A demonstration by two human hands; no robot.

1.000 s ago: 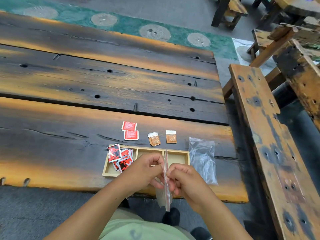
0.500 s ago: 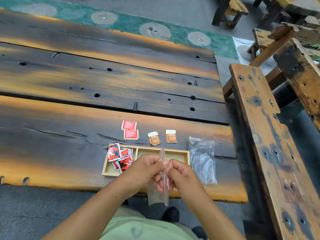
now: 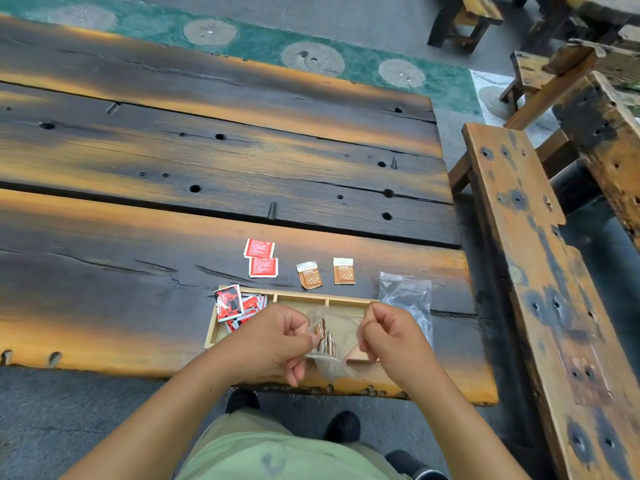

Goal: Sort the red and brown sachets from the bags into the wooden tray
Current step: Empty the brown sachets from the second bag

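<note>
My left hand and my right hand each pinch one side of a clear plastic bag, pulled open above the wooden tray. Brown sachets stand inside the bag. The tray's left compartment holds several red sachets; the middle and right compartments are partly hidden by my hands. Beyond the tray lie two red sachets and two brown sachets on the table.
An empty clear bag lies right of the tray. The dark plank table stretches far ahead and left. A wooden bench runs along the right side. The table's front edge is just under my hands.
The bag was held edge-on and closed between my hands; now my hands have drawn apart and its mouth is spread open, showing brown sachets inside.
</note>
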